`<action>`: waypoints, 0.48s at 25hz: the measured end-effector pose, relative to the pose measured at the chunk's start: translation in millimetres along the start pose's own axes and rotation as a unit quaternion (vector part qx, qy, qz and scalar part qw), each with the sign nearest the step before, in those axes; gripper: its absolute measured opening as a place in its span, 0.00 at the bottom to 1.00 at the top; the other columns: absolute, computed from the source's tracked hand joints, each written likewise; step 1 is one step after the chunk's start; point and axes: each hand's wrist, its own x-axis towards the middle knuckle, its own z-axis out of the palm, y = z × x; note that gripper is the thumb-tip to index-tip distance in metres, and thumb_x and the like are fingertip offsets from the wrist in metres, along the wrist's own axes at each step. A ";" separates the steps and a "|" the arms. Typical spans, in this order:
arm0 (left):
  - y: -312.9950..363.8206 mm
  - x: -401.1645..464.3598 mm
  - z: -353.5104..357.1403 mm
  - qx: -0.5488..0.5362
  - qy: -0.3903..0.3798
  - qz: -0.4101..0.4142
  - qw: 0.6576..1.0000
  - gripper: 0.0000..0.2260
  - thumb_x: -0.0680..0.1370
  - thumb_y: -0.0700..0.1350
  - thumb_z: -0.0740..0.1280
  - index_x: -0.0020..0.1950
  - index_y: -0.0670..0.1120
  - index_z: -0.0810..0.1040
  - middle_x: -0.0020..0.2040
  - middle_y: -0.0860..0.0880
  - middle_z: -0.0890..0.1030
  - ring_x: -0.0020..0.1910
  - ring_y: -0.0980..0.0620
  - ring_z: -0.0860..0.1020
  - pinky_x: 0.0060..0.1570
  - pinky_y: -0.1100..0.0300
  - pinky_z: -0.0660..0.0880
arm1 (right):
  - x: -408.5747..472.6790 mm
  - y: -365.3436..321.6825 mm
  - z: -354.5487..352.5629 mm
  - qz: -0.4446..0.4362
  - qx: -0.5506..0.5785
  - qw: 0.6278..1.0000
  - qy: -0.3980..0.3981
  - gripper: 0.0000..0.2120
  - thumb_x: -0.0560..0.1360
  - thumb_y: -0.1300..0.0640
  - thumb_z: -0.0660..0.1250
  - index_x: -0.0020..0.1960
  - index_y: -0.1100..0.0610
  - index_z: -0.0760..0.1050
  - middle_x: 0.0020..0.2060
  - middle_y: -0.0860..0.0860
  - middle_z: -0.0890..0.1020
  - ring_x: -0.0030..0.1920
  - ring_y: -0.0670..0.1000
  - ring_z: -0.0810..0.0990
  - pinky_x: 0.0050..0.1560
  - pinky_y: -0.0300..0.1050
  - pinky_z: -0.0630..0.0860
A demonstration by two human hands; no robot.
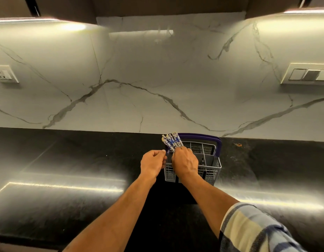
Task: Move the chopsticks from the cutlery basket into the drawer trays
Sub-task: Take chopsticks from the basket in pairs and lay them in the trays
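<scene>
A grey plastic cutlery basket (214,169) with a purple handle stands on the black countertop near the marble wall. A bundle of several chopsticks (171,141) with blue-and-white patterned tops sticks up from its left end. My right hand (184,162) is closed around the bundle at the basket's left compartment. My left hand (152,163) sits just left of the basket with fingers curled, its fingertips touching the basket's left edge near the chopsticks. Whether it grips anything is hidden. No drawer or tray shows in this view.
The black stone countertop (66,179) stretches left and right of the basket. A marble backsplash (139,79) rises behind it, with a socket plate (5,73) at left and a switch plate (306,73) at right. Dark cabinets hang above.
</scene>
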 end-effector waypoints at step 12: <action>83.3 -22.0 -21.7 -0.054 -0.087 0.157 0.982 0.06 0.80 0.48 0.66 0.47 0.54 0.82 0.49 0.47 0.86 0.52 0.49 0.84 0.57 0.50 0.80 | 19.6 -15.5 -99.9 -0.056 0.172 0.981 0.066 0.09 0.78 0.53 0.67 0.42 0.54 0.81 0.31 0.48 0.80 0.31 0.48 0.78 0.34 0.45 0.77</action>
